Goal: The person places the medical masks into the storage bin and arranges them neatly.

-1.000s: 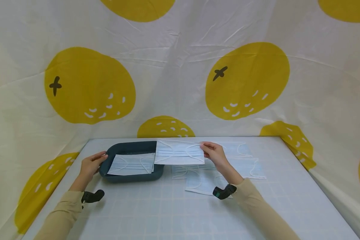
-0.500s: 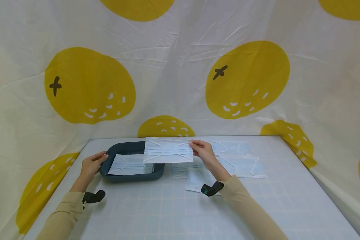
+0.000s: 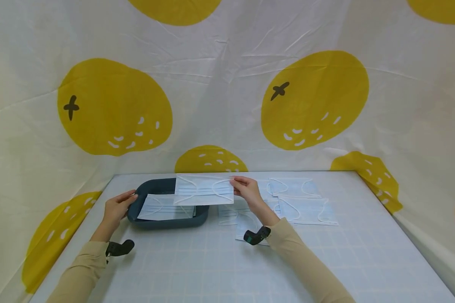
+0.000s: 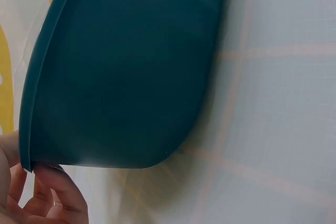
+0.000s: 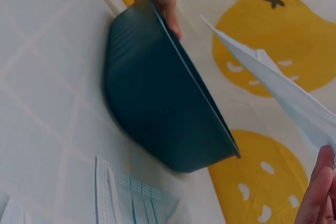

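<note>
My right hand [image 3: 247, 191] pinches the right edge of a light blue face mask [image 3: 202, 191], its white ear loops facing up. That mask hangs in the air over the right part of a dark teal basin [image 3: 167, 224]. Inside the basin lie other face masks [image 3: 157, 209], partly covered from view by the raised one. With thumb and fingers my left hand [image 3: 115, 209] grips the basin's left rim; the left wrist view shows the fingers [image 4: 60, 190] under that rim. From the side, the right wrist view shows the held mask [image 5: 283, 85] apart from the basin [image 5: 163, 98].
Several more face masks [image 3: 307, 210] lie spread and overlapping on the table right of the basin. A pale checked cloth covers the table [image 3: 197, 269]. Behind it hangs a white curtain [image 3: 220, 97] with yellow fruit prints. Each wrist wears a black camera [image 3: 120, 248].
My right hand has carried the face mask leftward, from beside the basin's right end to over its right part. My left hand stays on the rim, and the basin has hardly moved.
</note>
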`<action>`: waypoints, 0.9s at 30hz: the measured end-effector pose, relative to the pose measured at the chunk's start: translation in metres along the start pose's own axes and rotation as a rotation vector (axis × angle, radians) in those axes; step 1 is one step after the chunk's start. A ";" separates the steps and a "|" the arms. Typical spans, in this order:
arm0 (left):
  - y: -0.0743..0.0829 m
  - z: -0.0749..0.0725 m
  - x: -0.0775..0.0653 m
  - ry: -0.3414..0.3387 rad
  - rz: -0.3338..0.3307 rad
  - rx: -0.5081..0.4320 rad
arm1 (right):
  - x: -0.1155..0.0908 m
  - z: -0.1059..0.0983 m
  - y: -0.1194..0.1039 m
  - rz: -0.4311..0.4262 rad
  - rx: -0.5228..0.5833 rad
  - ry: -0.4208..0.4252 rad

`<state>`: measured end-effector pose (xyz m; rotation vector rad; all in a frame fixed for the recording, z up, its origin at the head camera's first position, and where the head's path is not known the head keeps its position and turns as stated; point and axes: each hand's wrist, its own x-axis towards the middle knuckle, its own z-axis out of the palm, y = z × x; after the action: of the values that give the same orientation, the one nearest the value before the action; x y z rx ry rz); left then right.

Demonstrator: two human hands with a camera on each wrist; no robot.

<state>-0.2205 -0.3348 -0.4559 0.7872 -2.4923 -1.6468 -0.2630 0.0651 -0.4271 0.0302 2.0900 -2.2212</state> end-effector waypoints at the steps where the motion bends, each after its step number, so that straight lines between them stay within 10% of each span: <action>1: 0.002 0.000 -0.004 -0.004 0.008 0.006 | 0.000 0.002 0.000 -0.006 0.001 -0.003; 27: 0.004 0.001 -0.003 0.041 -0.023 -0.055 | 0.003 0.061 -0.008 0.031 -0.074 -0.135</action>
<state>-0.2193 -0.3312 -0.4521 0.8376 -2.4084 -1.6817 -0.2639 0.0042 -0.4152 -0.0887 2.0833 -2.0645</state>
